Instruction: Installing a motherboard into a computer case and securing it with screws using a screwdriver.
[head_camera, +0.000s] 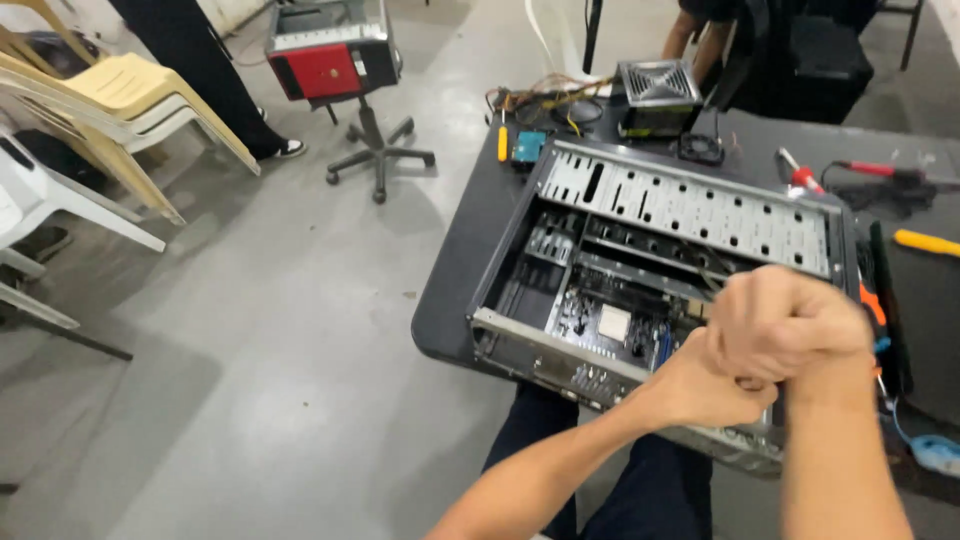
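Hovering over the open case (660, 270) on the desk (455, 260), the right hand (790, 325) is clenched in a fist, the left hand (705, 385) wrapped against it; whether they grip anything, I cannot tell. Motherboard (610, 320) lies at nine o'clock of the fingers (760, 300).

Dark table (455, 270) with an open PC case (660, 270) lying on it.
Far side: power supply box (655, 95) w/ cables, small fan (700, 148), yellow screwdriver (503, 143), blue-green drive (528, 147). Right side: red-handled tools (800, 175), another yellow handle (925, 241). Grey floor (280, 330) to the left.
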